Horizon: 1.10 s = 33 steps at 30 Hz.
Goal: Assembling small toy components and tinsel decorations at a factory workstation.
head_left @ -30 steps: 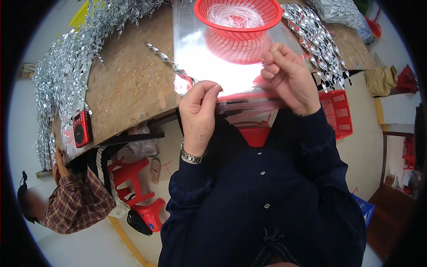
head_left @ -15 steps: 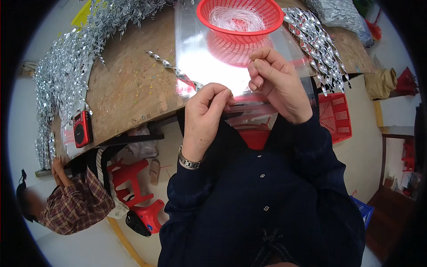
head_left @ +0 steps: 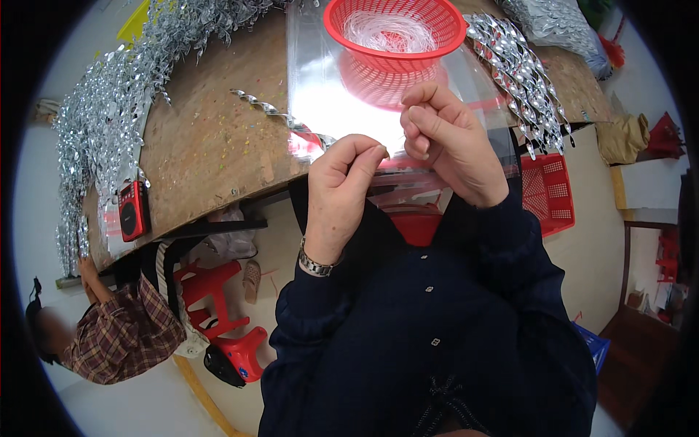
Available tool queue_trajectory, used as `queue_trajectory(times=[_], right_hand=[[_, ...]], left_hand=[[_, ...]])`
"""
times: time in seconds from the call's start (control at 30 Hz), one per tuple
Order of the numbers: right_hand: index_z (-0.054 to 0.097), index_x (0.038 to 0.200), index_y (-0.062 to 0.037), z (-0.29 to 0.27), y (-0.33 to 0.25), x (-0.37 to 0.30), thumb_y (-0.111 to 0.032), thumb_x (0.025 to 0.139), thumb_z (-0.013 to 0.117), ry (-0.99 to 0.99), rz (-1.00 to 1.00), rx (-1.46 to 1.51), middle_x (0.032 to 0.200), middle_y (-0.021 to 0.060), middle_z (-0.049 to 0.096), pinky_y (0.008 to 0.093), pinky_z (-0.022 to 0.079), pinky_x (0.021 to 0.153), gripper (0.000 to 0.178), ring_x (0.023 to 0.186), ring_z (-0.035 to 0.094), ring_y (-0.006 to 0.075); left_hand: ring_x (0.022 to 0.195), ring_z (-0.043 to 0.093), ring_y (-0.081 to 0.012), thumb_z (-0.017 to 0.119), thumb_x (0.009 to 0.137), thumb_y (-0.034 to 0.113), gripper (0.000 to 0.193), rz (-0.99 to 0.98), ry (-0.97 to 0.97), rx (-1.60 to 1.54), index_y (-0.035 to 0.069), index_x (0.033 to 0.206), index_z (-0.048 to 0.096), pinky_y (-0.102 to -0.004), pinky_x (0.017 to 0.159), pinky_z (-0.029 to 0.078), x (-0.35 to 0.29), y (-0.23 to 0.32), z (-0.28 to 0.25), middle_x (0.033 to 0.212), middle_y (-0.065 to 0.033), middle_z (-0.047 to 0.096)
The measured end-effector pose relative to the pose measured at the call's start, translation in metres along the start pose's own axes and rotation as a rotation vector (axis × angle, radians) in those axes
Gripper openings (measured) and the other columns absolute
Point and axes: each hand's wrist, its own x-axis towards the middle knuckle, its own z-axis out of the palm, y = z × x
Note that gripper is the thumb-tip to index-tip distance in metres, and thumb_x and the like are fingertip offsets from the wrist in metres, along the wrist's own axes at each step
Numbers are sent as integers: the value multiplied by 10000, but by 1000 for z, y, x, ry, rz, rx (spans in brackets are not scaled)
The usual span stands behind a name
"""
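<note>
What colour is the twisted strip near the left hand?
Twisted strip: shiny silver, seen best in the head view.

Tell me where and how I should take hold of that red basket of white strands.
Probably by the near rim of the red basket, coming from your side: its lip is wider than the walls tapering below, and the white strands lie inside, leaving that edge uncovered.

The room is bright. A strong white shine on the clear plastic sheet [head_left: 314, 84] hides part of it, and the red basket [head_left: 397, 57] shows in it like in a mirror. The silver strips [head_left: 517, 80] sparkle. It is darker under the worktop [head_left: 211, 124]. Lines bend near the round black edge. The fingers [head_left: 435, 122] look quite clear.
</note>
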Motion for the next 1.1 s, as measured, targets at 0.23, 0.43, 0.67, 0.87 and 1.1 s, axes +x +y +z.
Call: queue_trajectory(times=[0.23,0.43,0.67,0.87,1.1], right_hand=[[535,1057,-48,-27,-25,3,-72,945,517,79,-249,-125,774,3,493,205,337,563,115,621,405,57],[570,1082,-30,-19,-32,-6,-65,942,502,67,-127,-481,766,-9,500,193,365,582,160,639,442,52],[609,964,15,1,-15,-7,-8,847,572,-77,-489,-1209,850,76,582,270,442,664,125,740,554,179],[588,887,7,9,-11,-10,5,811,606,-79,-523,-1311,804,113,532,320,442,669,78,761,554,257],[543,853,13,6,-7,-12,37,829,569,-15,-518,-1249,769,126,545,306,441,638,43,703,561,244]], left_hand=[[685,482,-40,561,911,65,97,51,93,5,-6,885,622,-194,615,386,-2,-8,-15,767,32,585],[660,470,-31,563,912,65,94,57,103,28,-2,879,620,-187,588,374,0,-3,-13,743,39,573],[655,463,-28,573,916,68,92,47,90,40,-2,874,616,-183,580,370,-1,2,-7,737,44,563],[618,391,-11,579,923,81,82,111,69,62,21,917,634,-171,540,296,-1,-5,-4,756,61,556],[617,392,-13,575,918,69,79,93,41,40,15,916,633,-169,547,300,-3,-5,-7,752,57,552]])
